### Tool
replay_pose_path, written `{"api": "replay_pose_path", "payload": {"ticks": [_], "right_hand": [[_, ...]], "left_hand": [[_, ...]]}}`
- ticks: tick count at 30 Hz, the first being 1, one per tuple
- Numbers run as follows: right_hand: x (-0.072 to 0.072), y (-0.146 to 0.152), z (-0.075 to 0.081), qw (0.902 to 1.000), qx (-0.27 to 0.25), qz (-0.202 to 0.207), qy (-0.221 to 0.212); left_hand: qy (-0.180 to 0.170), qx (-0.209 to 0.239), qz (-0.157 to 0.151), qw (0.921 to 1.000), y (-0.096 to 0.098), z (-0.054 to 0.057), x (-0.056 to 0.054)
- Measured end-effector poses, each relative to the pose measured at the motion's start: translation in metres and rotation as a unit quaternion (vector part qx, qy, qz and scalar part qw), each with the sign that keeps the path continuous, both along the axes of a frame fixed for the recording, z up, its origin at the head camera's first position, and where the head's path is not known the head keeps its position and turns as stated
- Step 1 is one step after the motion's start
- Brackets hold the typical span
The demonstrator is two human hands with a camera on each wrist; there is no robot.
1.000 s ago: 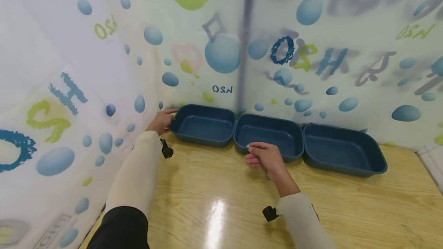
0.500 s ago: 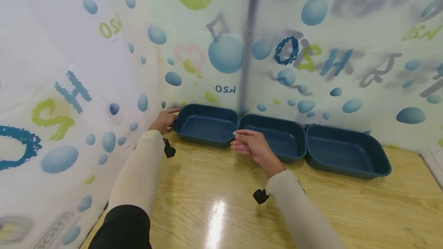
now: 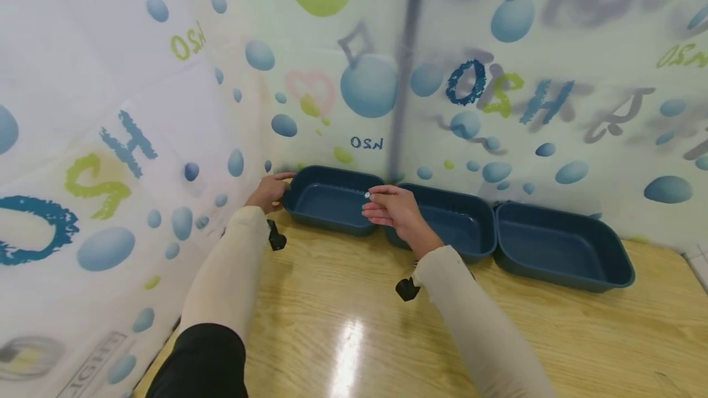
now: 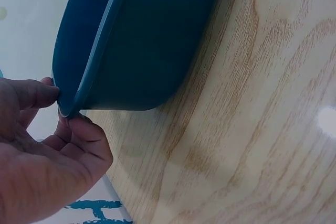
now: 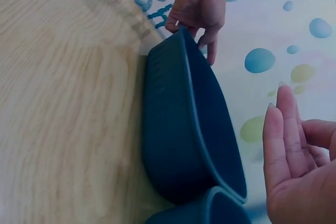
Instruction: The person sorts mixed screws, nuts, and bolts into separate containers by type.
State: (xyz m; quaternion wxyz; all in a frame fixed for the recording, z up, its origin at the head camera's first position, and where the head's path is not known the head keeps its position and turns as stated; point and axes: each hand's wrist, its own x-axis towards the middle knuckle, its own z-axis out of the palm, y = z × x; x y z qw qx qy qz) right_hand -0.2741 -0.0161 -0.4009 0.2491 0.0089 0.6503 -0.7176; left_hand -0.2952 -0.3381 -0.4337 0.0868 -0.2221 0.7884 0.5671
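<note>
Three dark blue plastic bins stand in a row along the back of the table. My left hand (image 3: 269,192) pinches the rim at the outer end of the left bin (image 3: 332,225); the left wrist view shows thumb and fingers on either side of that rim (image 4: 100,45). My right hand (image 3: 395,209) is raised over the right end of the left bin, beside the middle bin (image 3: 477,253). Between its thumb and forefinger it pinches a small silvery-white object (image 3: 367,195), too small to identify. In the right wrist view the right hand (image 5: 304,166) shows its other fingers extended, the object hidden.
The right bin (image 3: 564,270) adjoins the middle one. A printed curtain (image 3: 310,140) with bubbles and letters hangs behind the bins and down the left side. The light wooden table (image 3: 310,306) spreads out in front. Black wrist cameras (image 3: 407,289) sit on both forearms.
My right hand has moved left and away from me, from the middle bin to the left bin's right end, still pinching the small object. The left hand stays on the rim. The view has shifted slightly.
</note>
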Motion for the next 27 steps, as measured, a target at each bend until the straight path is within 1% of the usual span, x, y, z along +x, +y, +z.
{"api": "replay_pose_path", "payload": {"ticks": [3, 7, 12, 19, 24, 27], "right_hand": [[0.000, -0.002, 0.004, 0.9999, -0.002, -0.009, 0.009], [0.001, 0.000, 0.007, 0.9998, 0.006, -0.010, 0.014], [0.003, 0.005, 0.007, 0.9998, 0.011, -0.010, 0.009], [0.003, 0.012, 0.006, 0.9998, 0.006, -0.018, 0.000], [0.005, 0.016, 0.007, 0.9997, -0.002, -0.021, -0.015], [0.008, 0.018, 0.010, 0.9996, -0.010, -0.022, -0.012]], "left_hand": [[0.000, 0.002, -0.003, 1.0000, 0.000, -0.001, -0.001], [0.000, 0.000, -0.001, 1.0000, 0.001, -0.002, -0.001], [-0.003, -0.002, 0.006, 1.0000, 0.001, 0.000, -0.002], [-0.002, -0.005, 0.004, 1.0000, 0.001, 0.003, -0.005], [-0.009, -0.009, 0.008, 0.9999, 0.002, 0.003, -0.002], [-0.012, -0.011, 0.009, 0.9998, 0.002, 0.003, 0.000]]}}
